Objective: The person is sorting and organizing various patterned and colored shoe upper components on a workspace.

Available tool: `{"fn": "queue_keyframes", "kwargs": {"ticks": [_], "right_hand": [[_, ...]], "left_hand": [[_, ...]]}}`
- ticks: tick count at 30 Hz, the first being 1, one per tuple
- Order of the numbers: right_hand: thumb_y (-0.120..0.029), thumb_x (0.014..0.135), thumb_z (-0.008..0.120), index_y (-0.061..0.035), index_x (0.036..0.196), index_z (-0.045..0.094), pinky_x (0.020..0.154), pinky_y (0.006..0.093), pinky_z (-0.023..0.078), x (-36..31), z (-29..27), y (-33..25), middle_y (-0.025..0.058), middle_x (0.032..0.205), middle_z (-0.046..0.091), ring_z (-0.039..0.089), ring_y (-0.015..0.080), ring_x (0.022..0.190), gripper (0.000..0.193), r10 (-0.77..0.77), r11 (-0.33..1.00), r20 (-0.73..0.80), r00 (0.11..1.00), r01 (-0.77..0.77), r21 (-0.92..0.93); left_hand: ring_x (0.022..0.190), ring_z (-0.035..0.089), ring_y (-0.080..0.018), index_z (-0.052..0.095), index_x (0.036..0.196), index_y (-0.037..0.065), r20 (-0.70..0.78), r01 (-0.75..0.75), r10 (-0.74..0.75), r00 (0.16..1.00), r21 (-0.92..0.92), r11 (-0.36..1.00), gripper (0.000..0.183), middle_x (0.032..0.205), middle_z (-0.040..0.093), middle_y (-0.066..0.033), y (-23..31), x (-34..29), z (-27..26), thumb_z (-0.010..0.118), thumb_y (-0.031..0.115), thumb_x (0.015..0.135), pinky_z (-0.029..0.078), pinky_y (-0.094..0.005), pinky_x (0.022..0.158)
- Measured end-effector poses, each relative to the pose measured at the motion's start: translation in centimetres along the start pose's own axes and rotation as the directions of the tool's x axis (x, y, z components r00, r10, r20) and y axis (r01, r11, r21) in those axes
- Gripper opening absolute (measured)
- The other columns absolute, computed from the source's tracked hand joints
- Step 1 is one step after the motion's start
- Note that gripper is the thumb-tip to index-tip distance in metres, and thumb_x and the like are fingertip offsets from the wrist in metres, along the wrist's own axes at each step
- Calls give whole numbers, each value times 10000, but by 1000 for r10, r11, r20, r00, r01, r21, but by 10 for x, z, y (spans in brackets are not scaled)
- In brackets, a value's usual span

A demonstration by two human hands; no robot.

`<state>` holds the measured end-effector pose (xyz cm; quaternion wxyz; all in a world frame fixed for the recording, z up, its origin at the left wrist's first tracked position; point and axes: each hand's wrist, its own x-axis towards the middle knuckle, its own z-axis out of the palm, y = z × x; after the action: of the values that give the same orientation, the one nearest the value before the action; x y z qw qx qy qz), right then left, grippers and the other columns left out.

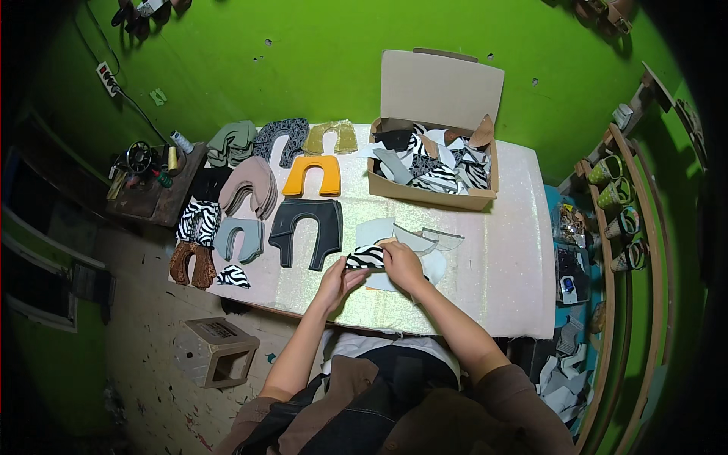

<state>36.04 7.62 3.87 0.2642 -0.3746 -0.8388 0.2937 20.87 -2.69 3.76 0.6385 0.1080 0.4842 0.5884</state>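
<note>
Between my two hands, above the near part of the table, is a zebra-print cut piece (365, 258). My left hand (338, 283) grips its left end, and my right hand (402, 265) has its fingers closed on the right end. Under and beyond my hands lie several pale grey and white cut pieces (374, 229), partly hidden by the hands. Left of my left hand sits a stack of black U-shaped pieces (282, 234). A smaller zebra-print piece (233, 276) lies near the table's front left edge.
Stacks of U-shaped pieces, including an orange stack (312, 175) and a pink stack (248, 186), cover the table's left side. An open cardboard box (432, 196) of scraps stands at the back. A sewing machine (139, 159) is far left; a wooden shoe rack (616, 292) stands right.
</note>
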Motion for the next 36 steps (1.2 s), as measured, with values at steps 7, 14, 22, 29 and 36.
{"fn": "queue_keyframes", "kwargs": {"ticks": [7, 14, 22, 29, 36], "right_hand": [[-91, 788, 515, -27, 922, 639, 740, 408, 466, 7, 13, -14, 149, 873, 612, 577, 325, 833, 193, -35, 993, 31, 999, 38, -109], [-180, 826, 544, -24, 1022, 603, 721, 410, 459, 26, 36, -33, 143, 905, 600, 570, 325, 802, 257, -157, 985, -32, 987, 154, -76], [-121, 824, 616, -15, 1128, 539, 619, 244, 409, 42, 95, -89, 49, 749, 545, 466, 106, 665, 331, 157, 791, 379, 912, -346, 504], [-161, 808, 598, -80, 1126, 477, 615, 390, 448, 47, 154, -165, 160, 770, 607, 592, 320, 683, 350, 79, 917, 379, 922, -216, 335], [-250, 800, 604, -82, 1128, 451, 586, 431, 444, 36, 227, -204, 163, 689, 594, 591, 343, 641, 399, 135, 974, 417, 899, -198, 113]], "left_hand": [[1044, 570, -255, 430, 1161, -25, -5, -36, 36, 999, 56, 998, 334, 1121, 543, -180, 8, -3, -1, 301, 230, 988, 470, -329, 903], [1038, 568, -241, 433, 1164, -24, -38, -109, 111, 993, 56, 992, 349, 1132, 542, -165, 34, -10, -39, 301, 247, 990, 460, -330, 912], [933, 620, -214, 468, 1110, -24, -88, -163, 200, 976, 317, 934, 319, 1031, 581, -143, 70, -33, -125, 363, 247, 978, 498, -281, 813], [698, 589, -101, 516, 1098, -49, -172, -180, 337, 926, 584, 792, 274, 815, 614, -71, 103, -67, -229, 572, 98, 874, 476, -214, 635], [635, 601, -244, 584, 1035, 24, -73, -70, 485, 872, 960, 271, 267, 823, 608, -164, 131, -93, -282, 613, 169, 813, 475, -325, 609]]}}
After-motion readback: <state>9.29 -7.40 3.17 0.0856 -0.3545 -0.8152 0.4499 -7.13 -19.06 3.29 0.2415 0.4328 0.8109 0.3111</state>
